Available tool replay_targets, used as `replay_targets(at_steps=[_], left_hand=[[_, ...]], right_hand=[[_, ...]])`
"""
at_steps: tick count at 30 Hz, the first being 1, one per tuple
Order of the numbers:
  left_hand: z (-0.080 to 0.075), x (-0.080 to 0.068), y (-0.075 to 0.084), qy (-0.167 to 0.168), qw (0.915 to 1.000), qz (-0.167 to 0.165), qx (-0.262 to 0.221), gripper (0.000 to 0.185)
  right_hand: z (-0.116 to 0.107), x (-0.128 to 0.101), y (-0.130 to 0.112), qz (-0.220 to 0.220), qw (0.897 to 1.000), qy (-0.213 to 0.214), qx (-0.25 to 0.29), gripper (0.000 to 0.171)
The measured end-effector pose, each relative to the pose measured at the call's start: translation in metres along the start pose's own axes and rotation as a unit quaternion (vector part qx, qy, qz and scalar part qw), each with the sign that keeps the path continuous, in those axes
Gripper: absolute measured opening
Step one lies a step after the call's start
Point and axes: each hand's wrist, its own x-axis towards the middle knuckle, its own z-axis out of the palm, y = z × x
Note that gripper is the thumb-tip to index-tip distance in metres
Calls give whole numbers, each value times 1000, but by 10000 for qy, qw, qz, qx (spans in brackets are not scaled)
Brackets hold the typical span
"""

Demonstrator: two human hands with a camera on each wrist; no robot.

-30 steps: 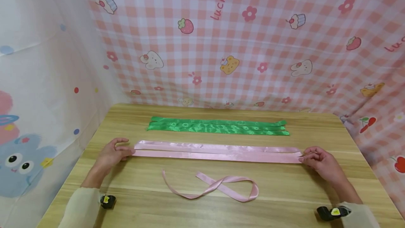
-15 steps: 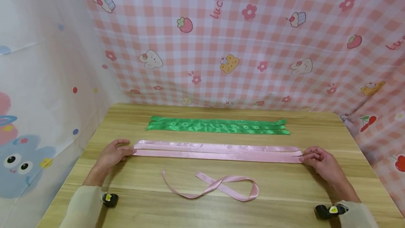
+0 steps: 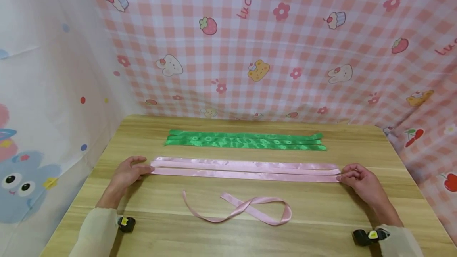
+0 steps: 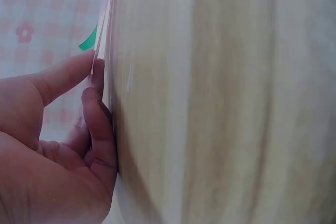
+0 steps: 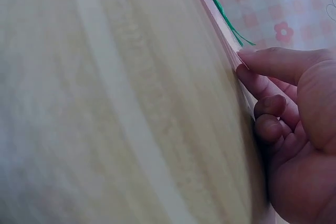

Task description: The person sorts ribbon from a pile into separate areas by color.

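A pink satin ribbon strip lies stretched across the wooden table, nearest of the long pink strips. Its left end is pinched between the thumb and fingertip of my left hand. At the other end, my right hand pinches the same strip. Just behind it lie more pink ribbon strips, parallel, with a thin gap between. In the left wrist view, the thumb and index finger of the left hand meet at the ribbon's edge. The right wrist view has the right hand low against the tabletop, other fingers curled.
Green ribbon strips lie side by side farther back. A loose pink ribbon is looped in front of the stretched strip. A pink checked cloth hangs behind the table, and a white printed cloth hangs at left.
The front pink strip has straightened and drawn slightly apart from the strips behind, so the gap now runs along its length. Both hands keep their pinch; the head view has shifted slightly.
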Motion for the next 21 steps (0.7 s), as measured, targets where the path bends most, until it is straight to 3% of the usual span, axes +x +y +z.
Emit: replay_targets(at_steps=[14, 21], left_hand=[[3, -2, 1, 139, 9997, -192, 53, 70], [-2, 0, 0, -34, 9995, 34, -322, 73]], right_hand=[[2, -3, -4, 34, 9984, 179, -537, 27], [-1, -2, -4, -6, 10000, 67, 24, 26]])
